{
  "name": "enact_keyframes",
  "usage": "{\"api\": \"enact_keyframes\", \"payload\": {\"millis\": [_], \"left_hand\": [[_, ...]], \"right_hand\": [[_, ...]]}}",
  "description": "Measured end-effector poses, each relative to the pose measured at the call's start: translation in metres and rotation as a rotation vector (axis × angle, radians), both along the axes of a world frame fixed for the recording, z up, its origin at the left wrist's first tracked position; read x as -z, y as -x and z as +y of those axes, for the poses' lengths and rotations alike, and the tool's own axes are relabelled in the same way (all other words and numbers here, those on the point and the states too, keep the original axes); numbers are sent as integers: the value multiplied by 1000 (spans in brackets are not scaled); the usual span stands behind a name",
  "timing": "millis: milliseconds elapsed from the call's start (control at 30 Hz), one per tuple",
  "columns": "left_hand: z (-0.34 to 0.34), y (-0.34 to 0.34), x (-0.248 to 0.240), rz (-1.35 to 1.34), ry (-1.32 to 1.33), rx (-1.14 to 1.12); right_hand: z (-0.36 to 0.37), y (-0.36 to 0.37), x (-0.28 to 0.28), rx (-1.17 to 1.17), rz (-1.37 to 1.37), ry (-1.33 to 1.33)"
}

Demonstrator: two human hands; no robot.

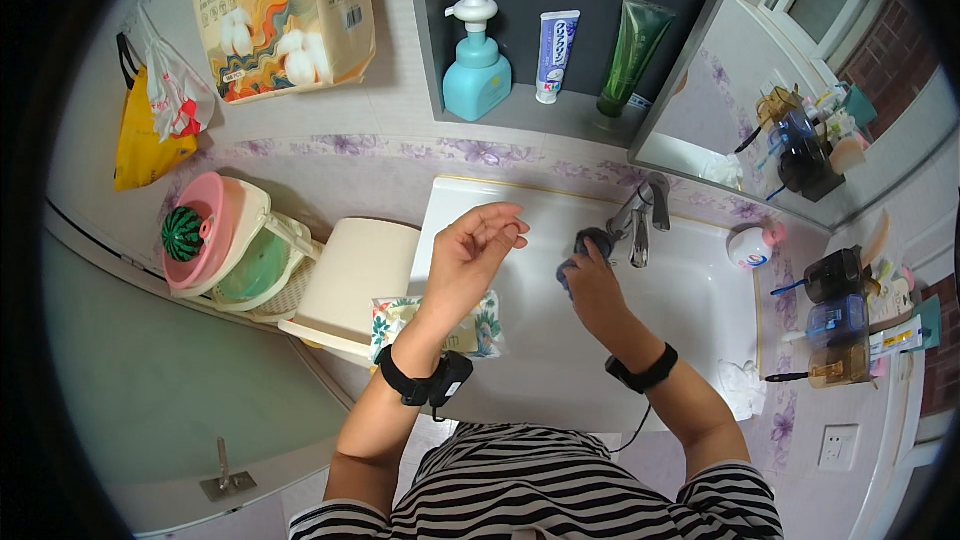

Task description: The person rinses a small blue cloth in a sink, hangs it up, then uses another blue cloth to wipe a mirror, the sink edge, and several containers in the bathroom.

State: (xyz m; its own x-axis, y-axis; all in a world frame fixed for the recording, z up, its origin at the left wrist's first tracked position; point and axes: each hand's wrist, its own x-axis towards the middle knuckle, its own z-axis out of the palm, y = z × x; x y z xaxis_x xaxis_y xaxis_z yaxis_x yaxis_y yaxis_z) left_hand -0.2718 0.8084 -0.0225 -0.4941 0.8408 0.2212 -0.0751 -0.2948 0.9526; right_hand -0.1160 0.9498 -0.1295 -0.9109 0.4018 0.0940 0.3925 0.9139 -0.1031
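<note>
Head view, looking down over a white sink (700,320). Right hand (592,280) clenched around a dark blue cloth (585,243), held over the basin just left of the faucet (640,215); cloth sits bunched at the fingertips, nearly touching the spout. Left hand (470,255) raised above the sink's left edge, fingers loose and curled, grasping nothing, near the cloth but apart from it. Black bands on both wrists. A floral packet (480,330) lies on the sink rim under the left forearm. Blue pump bottle (477,65) and two tubes stand on the shelf behind. White crumpled tissue (742,385) at the sink's right rim.
</note>
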Motion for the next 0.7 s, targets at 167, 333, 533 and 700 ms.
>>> {"api": "enact_keyframes", "payload": {"millis": [167, 333, 533, 700], "left_hand": [[6, 10, 3, 6, 5, -37], [0, 16, 2, -25, 13, -55], [-14, 25, 0, -26, 11, -120], [-21, 24, -2, -25, 25, -147]], "right_hand": [[54, 55, -15, 265, -368, -495], [88, 55, -9, 280, -798, -433], [84, 56, 47, 344, -689, -479], [89, 57, 85, 445, -509, -311]]}}
